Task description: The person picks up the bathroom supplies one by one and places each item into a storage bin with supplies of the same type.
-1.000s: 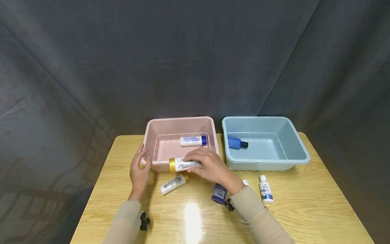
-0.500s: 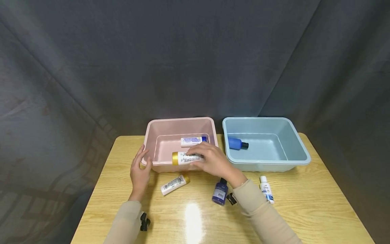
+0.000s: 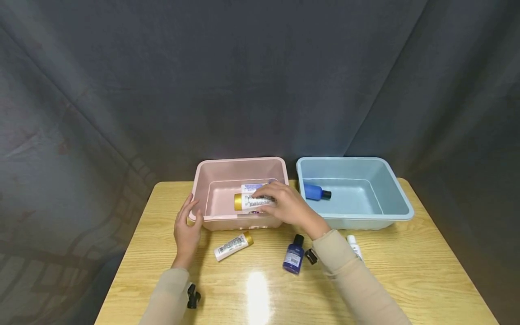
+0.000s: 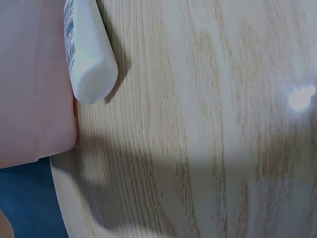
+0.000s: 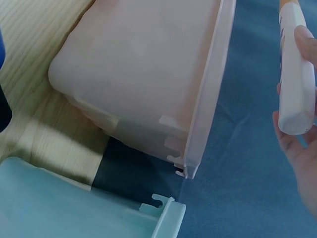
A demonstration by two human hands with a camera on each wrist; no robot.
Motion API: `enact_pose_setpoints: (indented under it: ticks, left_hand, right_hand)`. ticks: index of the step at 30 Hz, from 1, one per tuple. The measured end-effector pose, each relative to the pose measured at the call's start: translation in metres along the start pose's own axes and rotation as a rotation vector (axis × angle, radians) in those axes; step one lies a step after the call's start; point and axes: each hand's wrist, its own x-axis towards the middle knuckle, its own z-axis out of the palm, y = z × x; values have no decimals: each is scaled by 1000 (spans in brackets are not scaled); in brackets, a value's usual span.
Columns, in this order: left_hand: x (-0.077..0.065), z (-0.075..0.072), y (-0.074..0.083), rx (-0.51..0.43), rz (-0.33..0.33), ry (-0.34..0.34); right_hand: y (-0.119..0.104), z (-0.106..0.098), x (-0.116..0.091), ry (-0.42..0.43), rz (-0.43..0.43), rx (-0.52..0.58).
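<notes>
Gold-capped white tube gripped in right hand over round-cornered pink bin, partly hiding blue-lettered tube inside. Left hand relaxed, fingers apart, at bin's near-left corner; contact unclear. Sleeve covers lower part of white bottle. Held tube's blunt base: right wrist view only.

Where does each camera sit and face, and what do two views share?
Head: worn there, looking forward and down at pink rectangular plastic bin and blue rectangular plastic bin; left hand and right hand show.
Left wrist: worn there, facing wooden tabletop and lying white plastic tube; sliver of skin shows.
Right wrist: worn there, facing bins' sides; right hand shows, holding gold-capped white plastic tube.
Shared by head and right wrist: the held tube.
</notes>
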Motion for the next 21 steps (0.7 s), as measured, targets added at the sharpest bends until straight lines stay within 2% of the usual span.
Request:
enact_pose_setpoints:
  ticks: [9, 21]
  left_hand:
    - [0, 0, -1, 12, -29, -9]
    - [1, 3, -2, 2, -18, -6]
  right_hand:
    - [9, 2, 8, -36, 93, -2]
    - [22, 5, 15, -68, 165, -26]
